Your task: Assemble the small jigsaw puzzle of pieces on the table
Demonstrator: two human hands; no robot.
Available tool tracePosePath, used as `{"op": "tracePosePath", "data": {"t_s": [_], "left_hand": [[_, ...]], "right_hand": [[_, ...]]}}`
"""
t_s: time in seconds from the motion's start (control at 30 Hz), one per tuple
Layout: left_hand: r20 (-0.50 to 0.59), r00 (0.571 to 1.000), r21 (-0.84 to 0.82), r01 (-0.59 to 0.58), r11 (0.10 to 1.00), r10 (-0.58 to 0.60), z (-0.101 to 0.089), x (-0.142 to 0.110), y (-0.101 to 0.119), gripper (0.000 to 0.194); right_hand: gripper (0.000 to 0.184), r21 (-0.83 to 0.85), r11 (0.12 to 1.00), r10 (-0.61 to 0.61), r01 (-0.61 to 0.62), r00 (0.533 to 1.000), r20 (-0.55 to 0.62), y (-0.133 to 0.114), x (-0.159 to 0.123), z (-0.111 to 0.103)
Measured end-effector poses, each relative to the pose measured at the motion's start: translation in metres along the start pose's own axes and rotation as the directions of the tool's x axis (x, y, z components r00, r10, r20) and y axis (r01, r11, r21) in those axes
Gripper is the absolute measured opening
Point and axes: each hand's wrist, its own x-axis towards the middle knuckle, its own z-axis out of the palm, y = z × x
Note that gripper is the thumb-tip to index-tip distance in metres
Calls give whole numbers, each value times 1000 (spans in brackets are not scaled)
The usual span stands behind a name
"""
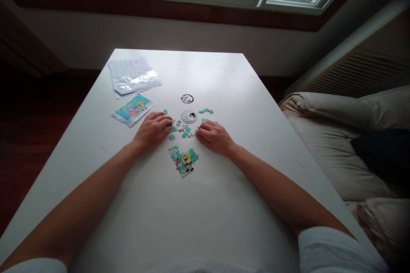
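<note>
Loose jigsaw puzzle pieces (184,129), mostly turquoise, lie scattered between my two hands. My left hand (154,129) rests at their left side, its fingers bent and slightly apart, fingertips touching the pieces. From the right, my right hand (214,136) reaches in with loosely curved fingers, its tips against pieces at that edge. Neither hand visibly grips a piece, though my fingers cover some of them. Closer to me lies a joined part of the puzzle (183,161), showing a yellow square cartoon figure and a pale turquoise one on a teal background.
A cartoon picture sheet (133,109) lies left of my left hand. Behind it are papers with a clear plastic sleeve (134,76). Two round fittings (188,116) sit in the white table (205,222). A beige sofa (323,153) stands at right.
</note>
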Motion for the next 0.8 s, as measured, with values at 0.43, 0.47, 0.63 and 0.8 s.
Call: {"op": "tracePosePath", "data": {"t_s": [0.43, 0.47, 0.63, 0.8], "left_hand": [[28, 995, -130, -91, 987, 95, -2, 1, 4, 24], [46, 994, -150, -94, 984, 102, -2, 1, 5, 23], [20, 999, -147, -30, 989, 33, -1, 1, 13, 21], [-62, 980, 25, 190, 981, -189, 3, 3, 27, 22]], "right_hand": [[23, -1, 1000, 10, -10, 1000, 11, 0, 0, 0], [23, 0, 1000, 10, -10, 1000, 12, 0, -1, 0], [21, 13, 1000, 14, -14, 1000, 6, 1, -1, 1], [23, 16, 1000, 12, -12, 1000, -1, 1, -1, 1]]}}
